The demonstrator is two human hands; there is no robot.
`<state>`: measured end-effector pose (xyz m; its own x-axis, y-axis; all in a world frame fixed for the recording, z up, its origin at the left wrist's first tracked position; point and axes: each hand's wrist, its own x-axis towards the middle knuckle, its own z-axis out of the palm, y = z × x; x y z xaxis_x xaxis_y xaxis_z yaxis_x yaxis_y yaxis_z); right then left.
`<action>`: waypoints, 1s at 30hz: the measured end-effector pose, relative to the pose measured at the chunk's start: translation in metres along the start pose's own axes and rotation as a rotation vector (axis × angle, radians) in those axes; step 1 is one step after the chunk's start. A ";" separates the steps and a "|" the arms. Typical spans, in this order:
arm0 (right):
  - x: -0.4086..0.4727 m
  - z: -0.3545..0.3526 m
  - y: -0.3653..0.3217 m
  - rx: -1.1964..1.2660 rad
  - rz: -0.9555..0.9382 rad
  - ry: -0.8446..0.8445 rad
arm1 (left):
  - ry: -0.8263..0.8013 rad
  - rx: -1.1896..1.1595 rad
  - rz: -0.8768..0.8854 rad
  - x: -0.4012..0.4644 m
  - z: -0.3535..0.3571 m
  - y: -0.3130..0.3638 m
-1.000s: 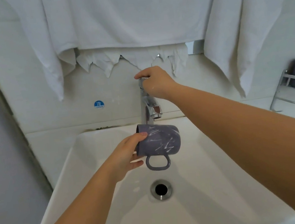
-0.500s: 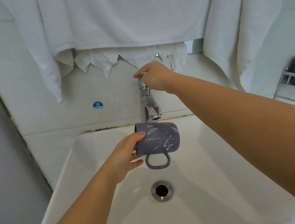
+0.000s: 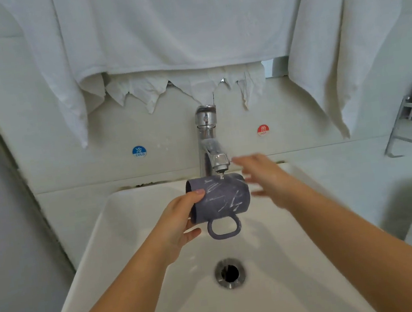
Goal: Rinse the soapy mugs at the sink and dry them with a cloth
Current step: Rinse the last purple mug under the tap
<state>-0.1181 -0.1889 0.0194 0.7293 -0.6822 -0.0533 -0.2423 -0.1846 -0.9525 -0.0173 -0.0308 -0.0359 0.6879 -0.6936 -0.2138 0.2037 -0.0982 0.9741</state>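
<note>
While the white towel (image 3: 183, 21) draped across the wall at twelve o'clock waits for the drying stage, the work in hand is rinsing, and it sits over the white sink (image 3: 122, 244) that fills the lower half of the view. At the basin's twelve o'clock edge rises the chrome tap (image 3: 209, 140), a thin stream falling from its spout onto the grey mug (image 3: 221, 198), which lies on its side directly beneath with the loop handle hanging toward six o'clock and white soap streaks across its wall. The left hand (image 3: 179, 221) grips the mug at its nine o'clock end, thumb on top and fingers curled beneath. The right hand (image 3: 262, 177), blurred, hovers at the mug's three o'clock with fingers spread and holding nothing. To rinse well, the person would likely do best to roll the mug slowly under the stream so every streaked face passes through it, rub the wall with the free right hand, then tip the mouth up to flush the inside. Wet soap makes the glaze slippery, so the left grip should stay firm and low over the drain (image 3: 229, 272).
</note>
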 end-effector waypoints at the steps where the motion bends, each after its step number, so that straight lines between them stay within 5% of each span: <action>1: -0.005 0.003 0.013 0.007 0.041 -0.091 | 0.013 0.003 -0.003 0.002 0.000 -0.002; 4: -0.014 0.017 0.030 0.036 -0.018 -0.190 | 0.022 0.043 0.018 0.001 0.000 -0.006; 9: -0.009 0.036 0.037 0.108 -0.077 0.020 | 0.023 0.117 -0.023 0.001 0.005 -0.012; 15: -0.008 0.025 0.047 0.146 -0.089 -0.102 | 0.033 0.148 -0.041 0.003 0.009 -0.014; 20: 0.001 0.029 0.049 0.156 -0.081 0.027 | 0.024 0.196 -0.043 0.005 0.013 -0.017; 26: -0.003 0.026 0.052 0.176 -0.124 -0.111 | 0.006 0.183 -0.023 0.008 0.008 -0.016; 30: 0.001 0.032 0.053 0.134 -0.124 0.032 | 0.044 0.197 -0.027 0.009 0.012 -0.019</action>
<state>-0.1095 -0.1764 -0.0405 0.7270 -0.6826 0.0741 -0.0634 -0.1742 -0.9827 -0.0232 -0.0435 -0.0557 0.7150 -0.6573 -0.2384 0.0852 -0.2565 0.9628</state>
